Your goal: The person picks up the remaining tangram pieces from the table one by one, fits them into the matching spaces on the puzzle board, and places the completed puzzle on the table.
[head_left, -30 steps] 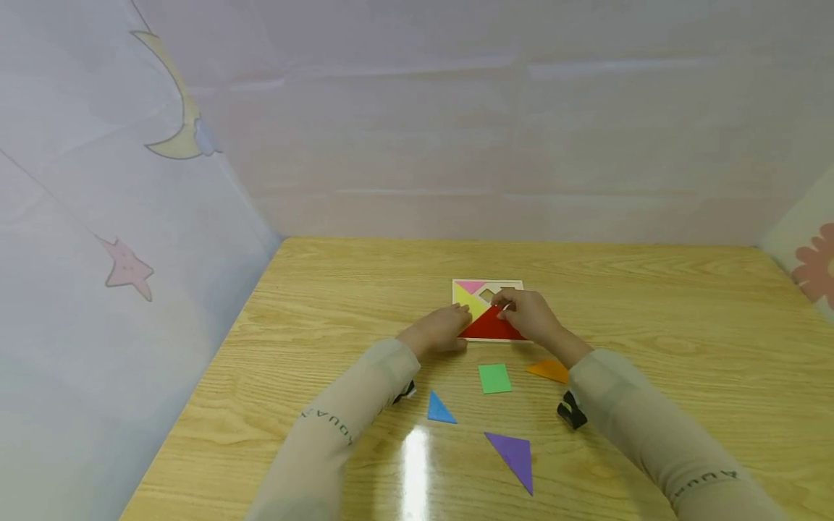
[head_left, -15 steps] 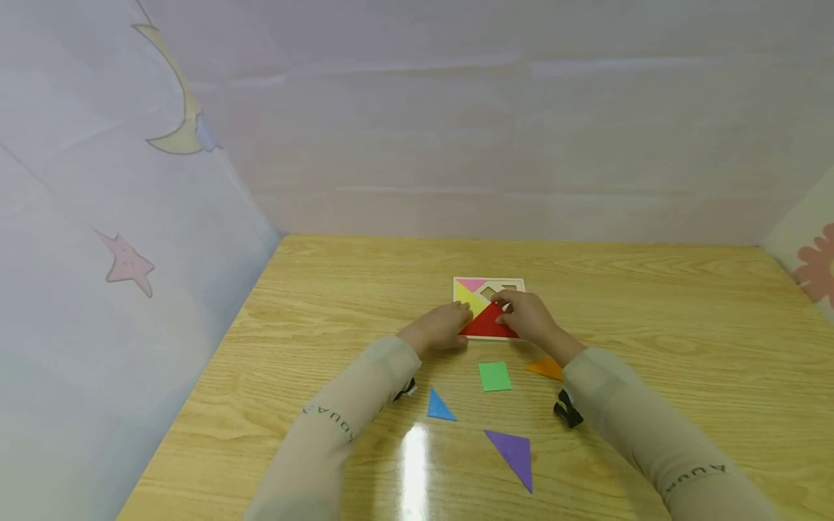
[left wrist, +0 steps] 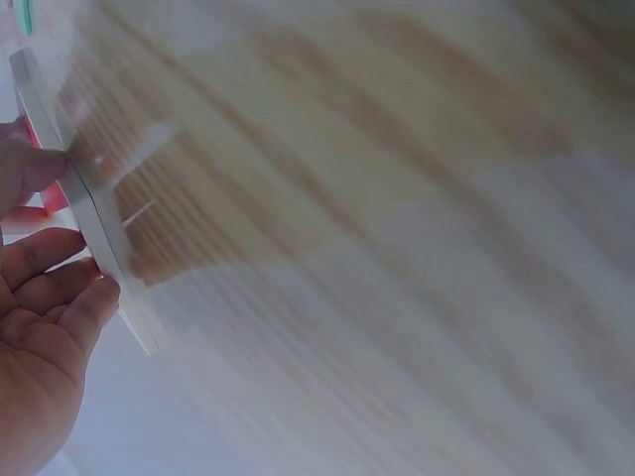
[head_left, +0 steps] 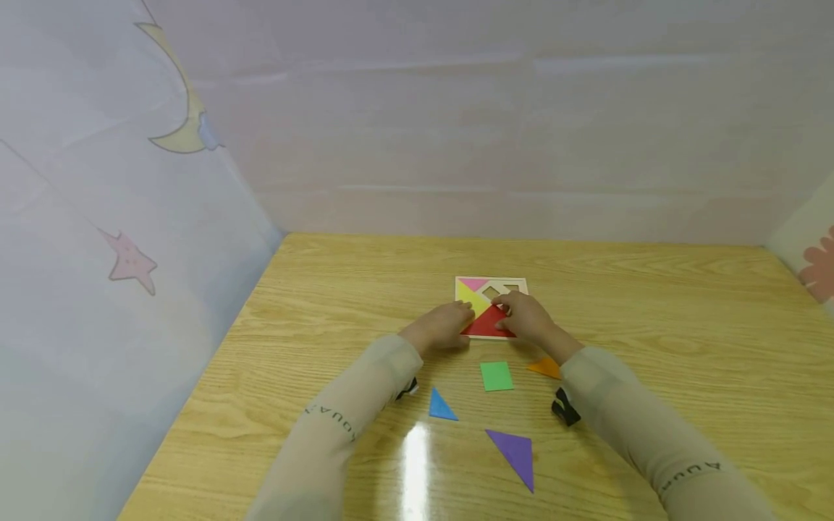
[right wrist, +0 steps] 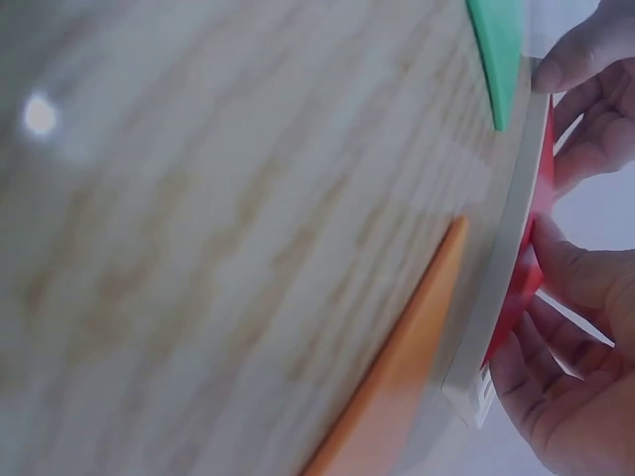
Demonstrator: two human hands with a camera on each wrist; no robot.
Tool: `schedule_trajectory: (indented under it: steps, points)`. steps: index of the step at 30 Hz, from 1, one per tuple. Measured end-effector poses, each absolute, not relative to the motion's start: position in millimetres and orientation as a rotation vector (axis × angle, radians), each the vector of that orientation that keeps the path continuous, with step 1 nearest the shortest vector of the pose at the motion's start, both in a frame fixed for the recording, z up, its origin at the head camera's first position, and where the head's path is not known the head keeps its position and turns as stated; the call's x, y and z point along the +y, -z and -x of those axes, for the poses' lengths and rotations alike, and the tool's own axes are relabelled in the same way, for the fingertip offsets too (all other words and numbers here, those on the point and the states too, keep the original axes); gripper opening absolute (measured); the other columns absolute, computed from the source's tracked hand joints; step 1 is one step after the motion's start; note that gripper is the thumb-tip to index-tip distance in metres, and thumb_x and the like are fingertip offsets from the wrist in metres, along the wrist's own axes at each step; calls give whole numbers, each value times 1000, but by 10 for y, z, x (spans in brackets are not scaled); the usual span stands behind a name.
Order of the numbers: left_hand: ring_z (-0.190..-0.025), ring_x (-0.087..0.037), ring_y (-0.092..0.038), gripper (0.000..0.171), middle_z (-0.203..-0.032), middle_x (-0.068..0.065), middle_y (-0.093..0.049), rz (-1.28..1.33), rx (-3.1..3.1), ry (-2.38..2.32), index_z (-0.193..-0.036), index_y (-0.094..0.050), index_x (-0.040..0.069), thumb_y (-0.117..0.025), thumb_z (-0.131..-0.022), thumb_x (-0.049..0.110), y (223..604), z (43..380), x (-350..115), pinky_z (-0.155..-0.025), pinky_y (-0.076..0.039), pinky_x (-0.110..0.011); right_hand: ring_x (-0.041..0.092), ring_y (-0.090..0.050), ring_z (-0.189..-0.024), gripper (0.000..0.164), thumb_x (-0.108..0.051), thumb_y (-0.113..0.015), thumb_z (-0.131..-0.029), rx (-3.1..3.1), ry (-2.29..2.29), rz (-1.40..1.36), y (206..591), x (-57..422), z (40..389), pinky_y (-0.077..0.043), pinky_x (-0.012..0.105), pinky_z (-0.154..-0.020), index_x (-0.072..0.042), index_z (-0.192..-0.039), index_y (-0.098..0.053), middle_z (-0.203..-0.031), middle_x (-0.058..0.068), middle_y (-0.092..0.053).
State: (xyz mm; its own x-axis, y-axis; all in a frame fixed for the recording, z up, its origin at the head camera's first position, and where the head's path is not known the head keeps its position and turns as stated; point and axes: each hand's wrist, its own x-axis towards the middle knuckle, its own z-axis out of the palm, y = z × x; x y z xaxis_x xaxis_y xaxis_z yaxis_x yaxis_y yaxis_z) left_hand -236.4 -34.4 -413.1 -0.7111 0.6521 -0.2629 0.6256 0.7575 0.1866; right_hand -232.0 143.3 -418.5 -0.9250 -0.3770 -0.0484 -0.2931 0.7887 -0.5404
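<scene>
A pale tangram board (head_left: 525, 284) lies on the table, with a pink triangle (head_left: 473, 284) and a yellow triangle (head_left: 468, 294) set in it and cut-out shapes at its far right. My left hand (head_left: 443, 325) holds its near left corner, thumb along the front edge and fingers over the left side. My right hand (head_left: 531, 320) pinches a large red triangle (head_left: 484, 325) over the near part of the board. In the right wrist view, the thumb presses the red triangle (right wrist: 518, 293) while the other fingers curl at its far side. The hand covers its right corner.
Nearer on the wooden table (head_left: 293, 463) lie a green square (head_left: 497, 376), an orange piece (head_left: 544, 367) partly behind the right sleeve, a blue triangle (head_left: 441, 406) and a purple triangle (head_left: 516, 457). A patterned backdrop (head_left: 417, 145) stands behind the table.
The right hand and wrist have shifted slightly left, with the red triangle moving a little left over the board. The left hand stays at the board's corner.
</scene>
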Motion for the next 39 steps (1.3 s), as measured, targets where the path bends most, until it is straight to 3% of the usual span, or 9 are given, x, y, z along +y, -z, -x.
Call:
schedule_trajectory:
  steps: [6, 15, 39]
  points:
    - [-123, -22, -29, 45, -133, -9, -36, -981, 2666, -76, -122, -47, 5, -54, -82, 23, 4128, 2325, -338, -101, -21, -27, 23, -44, -71, 41, -9, -67, -74, 2801, 781, 565, 4199, 1448, 2335, -40, 34, -64, 6, -109, -54, -80, 11, -48]
    - [-123, -22, -30, 45, -133, -9, -36, -990, 2672, -89, -122, -47, 5, -55, -82, 24, 4114, 2314, -349, -101, -21, -27, 21, -38, -67, 42, -9, -66, -75, 2766, 763, 593, 4217, 1470, 2353, -33, 28, -58, 7, -111, -53, -74, 9, -43]
    - [-125, -21, -25, 51, -135, -8, -32, -942, 2652, -112, -129, -40, 5, -52, -82, 22, 4131, 2328, -374, -102, -18, -26, 22, -45, -72, 36, -13, -60, -79, 2791, 570, 764, 4159, 1563, 2189, -41, 34, -66, 9, -107, -56, -85, 13, -51]
